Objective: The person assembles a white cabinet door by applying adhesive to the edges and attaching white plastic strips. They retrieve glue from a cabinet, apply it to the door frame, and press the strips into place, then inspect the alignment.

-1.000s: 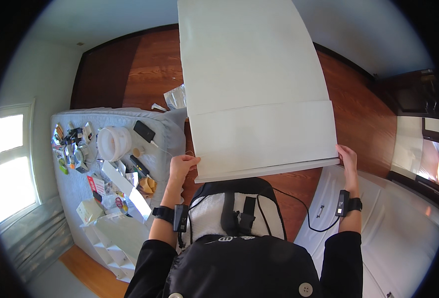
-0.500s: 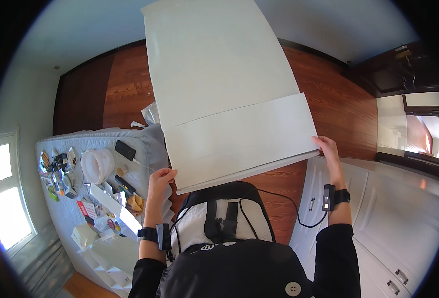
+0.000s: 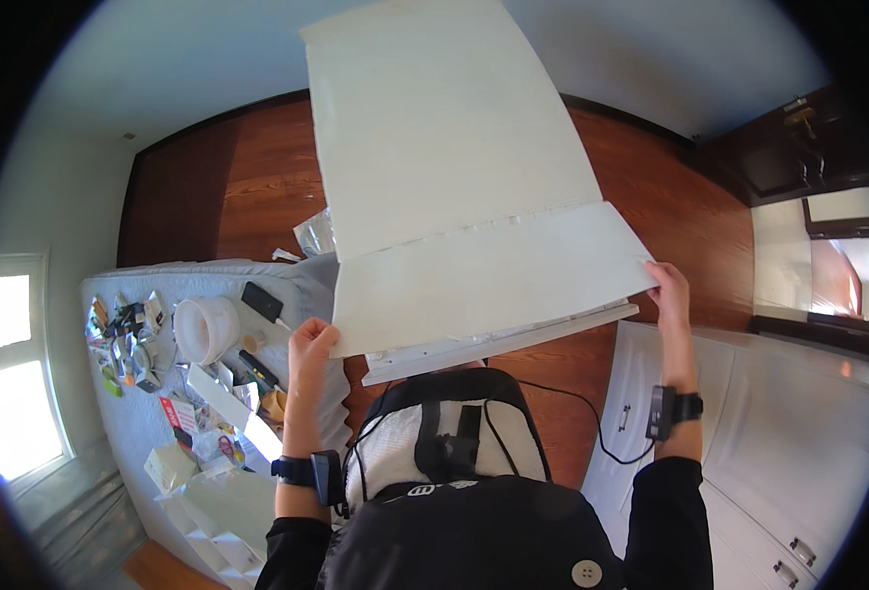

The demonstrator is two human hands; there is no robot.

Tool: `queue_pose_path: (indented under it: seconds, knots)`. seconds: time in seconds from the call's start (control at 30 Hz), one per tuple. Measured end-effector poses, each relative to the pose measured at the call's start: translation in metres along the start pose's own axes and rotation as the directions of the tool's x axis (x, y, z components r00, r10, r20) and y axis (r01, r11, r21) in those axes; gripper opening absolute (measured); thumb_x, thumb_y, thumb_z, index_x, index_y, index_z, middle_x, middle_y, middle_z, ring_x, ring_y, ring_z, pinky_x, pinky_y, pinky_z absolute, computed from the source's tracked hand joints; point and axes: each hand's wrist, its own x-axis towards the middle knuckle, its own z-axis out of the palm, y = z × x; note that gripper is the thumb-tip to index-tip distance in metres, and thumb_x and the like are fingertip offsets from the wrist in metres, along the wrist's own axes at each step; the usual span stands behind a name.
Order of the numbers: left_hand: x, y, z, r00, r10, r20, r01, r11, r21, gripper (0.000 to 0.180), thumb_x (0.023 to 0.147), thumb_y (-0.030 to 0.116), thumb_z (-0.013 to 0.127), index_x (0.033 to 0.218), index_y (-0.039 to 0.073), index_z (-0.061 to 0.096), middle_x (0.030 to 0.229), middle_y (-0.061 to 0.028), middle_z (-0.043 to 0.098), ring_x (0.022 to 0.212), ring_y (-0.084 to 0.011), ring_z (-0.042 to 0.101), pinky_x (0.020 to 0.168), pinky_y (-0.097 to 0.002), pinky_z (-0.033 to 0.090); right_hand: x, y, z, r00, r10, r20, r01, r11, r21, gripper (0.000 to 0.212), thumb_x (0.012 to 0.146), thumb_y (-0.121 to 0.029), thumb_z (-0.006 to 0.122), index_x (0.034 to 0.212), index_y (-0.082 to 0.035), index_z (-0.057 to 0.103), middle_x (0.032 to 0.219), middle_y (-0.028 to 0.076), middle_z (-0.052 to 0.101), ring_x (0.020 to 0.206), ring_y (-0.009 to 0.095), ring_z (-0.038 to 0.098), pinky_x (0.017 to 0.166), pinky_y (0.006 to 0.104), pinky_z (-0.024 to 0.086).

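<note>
White sheet (image 3: 454, 138) held out ahead of the torso; left hand (image 3: 310, 351) pinches its near-left corner, right hand (image 3: 670, 295) its near-right; even tension should spare its crease; white board (image 3: 503, 344) juts from under its near edge; bed (image 3: 194, 280) left, cabinet (image 3: 779, 433) near-right; floor (image 3: 641, 197) along its right probably gives swing room.

To your left, a bed (image 3: 138, 425) with a pale blue-grey cover carries a white bucket (image 3: 210, 330), a black phone (image 3: 262, 303) just beside it, a red-and-white card (image 3: 176, 414) and a jumble of small items (image 3: 132, 344), with a bright window (image 3: 17, 369) beyond. Past the bed's far edge you have a silvery packet (image 3: 314, 234). On your right, a white cabinet (image 3: 749, 423) with dark handles stands over the reddish wood floor (image 3: 656, 211), dark panelled doors (image 3: 774, 162) farther off.
</note>
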Motion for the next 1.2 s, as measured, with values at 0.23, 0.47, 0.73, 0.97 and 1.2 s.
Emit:
queue_pose_path:
  seconds: [0.23,0.47,0.73,0.97,1.2]
  knots:
    - [-0.017,0.008,-0.018,0.991,-0.065,0.12,0.036,0.972,0.231,0.014,0.077,0.015,0.065,0.076,0.002,0.062,0.069,-0.0027,0.061,0.067,-0.013,0.056,0.062,-0.0272,0.044,-0.091,-0.066,-0.012,0.937,-0.335,-0.097,0.349,0.91,0.226,0.016,0.084,-0.019,0.065,0.078,-0.01,0.054,0.08,-0.002,0.056,0.078,0.007,0.051,0.07,0.0198,0.038]
    - [-0.063,0.199,0.003,0.409,0.89,0.201,-0.825,0.267,0.498,0.077,0.066,0.017,0.082,0.134,0.008,0.046,0.137,-0.0147,0.047,0.133,-0.0341,0.039,0.103,-0.0476,0.039,-0.17,-0.196,0.004,0.754,-0.651,0.082,0.59,0.728,0.35,0.016,0.088,-0.018,0.06,0.093,-0.003,0.059,0.09,0.002,0.061,0.085,0.009,0.054,0.08,0.0209,0.039]
    - [-0.109,0.365,0.037,-0.162,0.832,0.531,-0.908,-0.336,0.249,0.045,0.069,0.016,0.079,0.108,0.003,0.061,0.108,-0.0084,0.064,0.101,-0.0247,0.059,0.09,-0.0345,0.045,-0.206,-0.26,0.072,0.297,-0.793,0.532,0.692,0.562,0.453,0.028,0.086,-0.027,0.067,0.098,-0.001,0.063,0.086,0.002,0.065,0.075,0.006,0.058,0.069,0.0179,0.043]
    - [-0.059,0.321,-0.07,0.553,0.833,0.034,-0.82,0.536,0.199,0.02,0.086,0.015,0.067,0.097,-0.002,0.068,0.083,-0.003,0.068,0.076,-0.0071,0.059,0.071,-0.0222,0.047,-0.121,-0.118,0.093,0.669,-0.329,0.667,0.15,0.938,0.312,0.09,0.089,-0.074,0.019,0.135,-0.002,0.045,0.134,0.013,0.052,0.13,0.026,0.044,0.112,0.0416,0.027]
    - [0.023,0.142,-0.108,0.832,0.468,-0.297,-0.461,0.882,0.098,0.023,0.088,0.014,0.066,0.104,-0.002,0.068,0.09,-0.004,0.069,0.08,-0.0081,0.06,0.073,-0.0215,0.047,-0.083,-0.009,0.045,0.667,-0.124,0.735,0.086,0.992,0.089,0.057,0.098,-0.044,0.041,0.136,-0.003,0.042,0.131,0.016,0.054,0.124,0.023,0.049,0.105,0.0351,0.038]
